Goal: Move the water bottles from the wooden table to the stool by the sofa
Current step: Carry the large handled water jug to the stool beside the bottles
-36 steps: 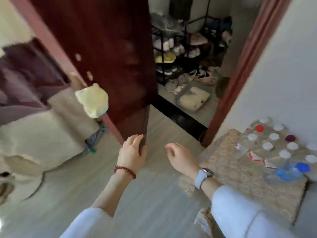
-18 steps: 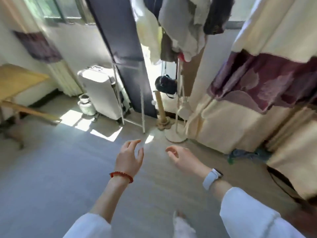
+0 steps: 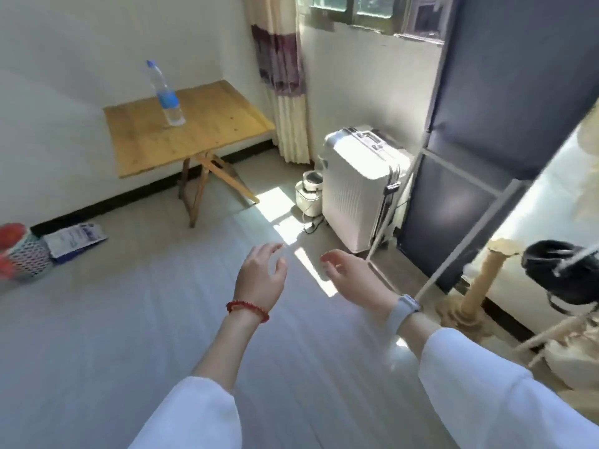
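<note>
Step in hand: judged as the walk toward the bench (image 3: 194,131) to fetch a bottle; nothing is being carried.
Bottle: one water bottle (image 3: 165,94) with a blue cap and label stands upright on the wooden bench against the far wall, well apart from both hands.
Left hand (image 3: 261,275): empty, fingers loosely spread, held out over the floor.
Right hand (image 3: 351,277): empty too, fingers relaxed and slightly curled, a watch on the wrist.
Stool and sofa: not in view.
Next move calls for: probably closing the distance across the bare floor, then reaching over the bench edge and wrapping one hand round the bottle's body to lift it straight up.
</note>
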`<state>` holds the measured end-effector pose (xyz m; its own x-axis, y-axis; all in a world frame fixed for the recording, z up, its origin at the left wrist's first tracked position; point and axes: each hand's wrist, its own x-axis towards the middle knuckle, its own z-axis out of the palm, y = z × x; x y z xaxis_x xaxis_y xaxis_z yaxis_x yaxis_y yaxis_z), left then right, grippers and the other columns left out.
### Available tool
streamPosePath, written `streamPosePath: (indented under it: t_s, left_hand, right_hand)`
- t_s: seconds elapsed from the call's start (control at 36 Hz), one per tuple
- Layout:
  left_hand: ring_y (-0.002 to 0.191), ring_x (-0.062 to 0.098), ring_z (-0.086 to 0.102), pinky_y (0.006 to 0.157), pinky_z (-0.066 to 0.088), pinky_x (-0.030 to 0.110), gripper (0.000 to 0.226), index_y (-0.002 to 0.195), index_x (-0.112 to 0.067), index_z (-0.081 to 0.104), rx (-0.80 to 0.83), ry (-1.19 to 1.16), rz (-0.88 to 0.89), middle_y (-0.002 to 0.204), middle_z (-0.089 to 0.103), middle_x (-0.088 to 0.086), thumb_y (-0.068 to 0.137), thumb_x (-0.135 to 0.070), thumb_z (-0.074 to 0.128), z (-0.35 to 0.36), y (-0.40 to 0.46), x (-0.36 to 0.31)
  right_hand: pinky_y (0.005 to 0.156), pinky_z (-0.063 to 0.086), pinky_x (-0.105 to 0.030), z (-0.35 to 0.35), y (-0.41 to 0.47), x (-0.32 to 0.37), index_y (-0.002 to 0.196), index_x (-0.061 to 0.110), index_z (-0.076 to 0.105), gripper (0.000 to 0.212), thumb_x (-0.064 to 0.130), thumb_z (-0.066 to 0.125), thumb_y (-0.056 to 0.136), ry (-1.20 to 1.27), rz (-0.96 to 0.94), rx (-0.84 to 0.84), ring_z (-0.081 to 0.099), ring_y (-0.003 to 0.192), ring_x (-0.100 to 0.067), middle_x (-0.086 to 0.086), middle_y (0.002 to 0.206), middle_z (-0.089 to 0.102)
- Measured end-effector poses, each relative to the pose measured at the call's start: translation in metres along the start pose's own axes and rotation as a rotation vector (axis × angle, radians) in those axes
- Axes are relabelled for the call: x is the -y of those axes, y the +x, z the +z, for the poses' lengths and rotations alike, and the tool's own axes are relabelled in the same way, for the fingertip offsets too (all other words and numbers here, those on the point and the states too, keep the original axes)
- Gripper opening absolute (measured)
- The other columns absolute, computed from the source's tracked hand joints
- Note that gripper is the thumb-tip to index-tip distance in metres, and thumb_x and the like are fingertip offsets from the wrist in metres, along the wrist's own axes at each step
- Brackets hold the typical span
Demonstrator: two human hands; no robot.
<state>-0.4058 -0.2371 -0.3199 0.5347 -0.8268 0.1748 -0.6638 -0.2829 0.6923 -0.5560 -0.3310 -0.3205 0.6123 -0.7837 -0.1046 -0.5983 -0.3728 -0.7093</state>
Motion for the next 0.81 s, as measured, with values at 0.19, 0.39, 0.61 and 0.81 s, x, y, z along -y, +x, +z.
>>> streamPosePath:
  t_s: [0.19, 0.39, 0.61, 0.81]
  left_hand:
    - [0.107, 0.025, 0.056, 0.089, 0.039, 0.026, 0.026, 0.111, -0.009, 0.06, -0.171, 0.045, -0.303, 0.112, 0.061, 0.01, 0.086, -0.015, 0.055, -0.078, 0.101, 0.132]
    - [0.103, 0.02, 0.055, 0.085, 0.037, 0.022, 0.025, 0.111, -0.01, 0.06, -0.299, 0.02, -0.353, 0.113, 0.06, 0.008, 0.087, -0.015, 0.054, -0.166, 0.252, 0.238]
    - [0.102, 0.019, 0.056, 0.086, 0.038, 0.024, 0.024, 0.11, -0.012, 0.059, -0.335, -0.074, -0.401, 0.116, 0.06, 0.008, 0.088, -0.019, 0.052, -0.234, 0.42, 0.324]
    - [0.102, 0.016, 0.055, 0.085, 0.04, 0.023, 0.03, 0.117, -0.011, 0.055, -0.297, -0.159, -0.38, 0.119, 0.06, 0.008, 0.089, -0.023, 0.052, -0.24, 0.567, 0.394]
  right_hand:
    - [0.089, 0.04, -0.022, 0.076, 0.165, 0.094, 0.118, 0.016, 0.056, 0.03, 0.02, 0.041, 0.092, -0.026, -0.157, 0.263, 0.06, 0.106, -0.019, -0.002, 0.12, 0.063]
    - [0.089, 0.041, -0.025, 0.138, 0.346, 0.179, 0.116, 0.011, 0.058, 0.03, 0.014, 0.041, 0.091, -0.013, -0.153, 0.276, 0.06, 0.106, -0.023, -0.007, 0.116, 0.065]
    - [0.087, 0.046, -0.028, 0.167, 0.521, 0.253, 0.111, 0.016, 0.06, 0.027, 0.017, 0.045, 0.089, 0.063, -0.105, 0.234, 0.064, 0.099, -0.022, -0.007, 0.11, 0.067]
    - [0.086, 0.05, -0.037, 0.192, 0.673, 0.273, 0.112, 0.013, 0.059, 0.026, 0.015, 0.046, 0.09, 0.081, -0.054, 0.145, 0.064, 0.094, -0.024, -0.01, 0.108, 0.066]
